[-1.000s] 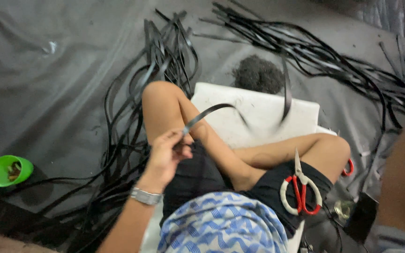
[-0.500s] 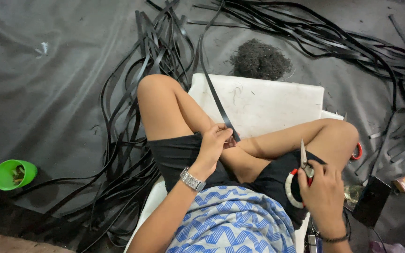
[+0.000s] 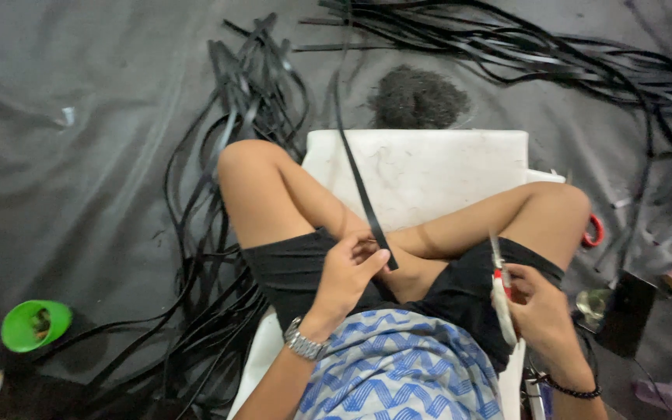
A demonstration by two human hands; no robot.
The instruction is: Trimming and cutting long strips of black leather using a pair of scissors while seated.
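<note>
Two hands busy: left hand (image 3: 348,272) pinches black strip (image 3: 358,183), right hand (image 3: 537,311) grips scissors (image 3: 501,299); green cup (image 3: 35,324) aside

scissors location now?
Head view, lower right: the scissors are in the right hand, resting on the right thigh beside the white board.
</note>
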